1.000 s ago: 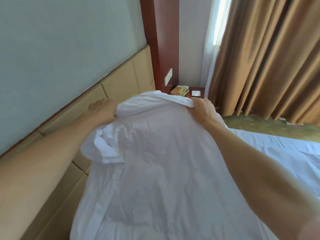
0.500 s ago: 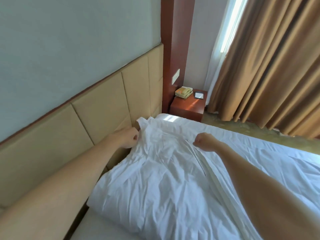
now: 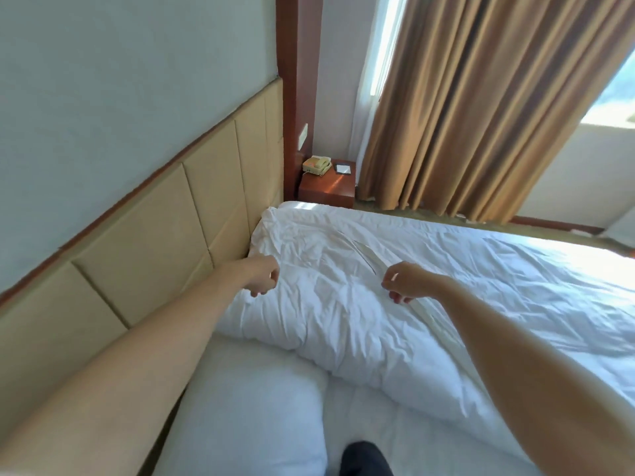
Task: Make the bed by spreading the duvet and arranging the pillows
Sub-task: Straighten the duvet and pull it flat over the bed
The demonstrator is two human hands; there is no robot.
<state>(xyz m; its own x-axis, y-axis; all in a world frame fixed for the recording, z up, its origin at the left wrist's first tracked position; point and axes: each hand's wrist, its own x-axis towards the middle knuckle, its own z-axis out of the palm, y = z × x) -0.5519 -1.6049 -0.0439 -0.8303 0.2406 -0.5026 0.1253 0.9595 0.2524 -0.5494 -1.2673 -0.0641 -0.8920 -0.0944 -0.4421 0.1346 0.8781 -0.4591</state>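
Pillow point(image 3: 319, 297) now lies against the headboard point(image 3: 144, 242) — both hands point(image 3: 263, 278) point(image 3: 407, 283) released, fingers loosely curled — placement done.

Both my arms extended forward, bare, forearms converging slightly. My left hand point(image 3: 263, 278): fingers loosely curled, palm down, holding nothing. My right hand point(image 3: 405, 283): fingers likewise loosely curled, thumb near forefinger, gripping nothing. The two hands level, well apart.

Two bare forearms with no sleeves, left hand point(image 3: 263, 278) and right hand point(image 3: 407, 283) without rings or gloves, dark trouser knee point(image 3: 364, 460) at bottom edge
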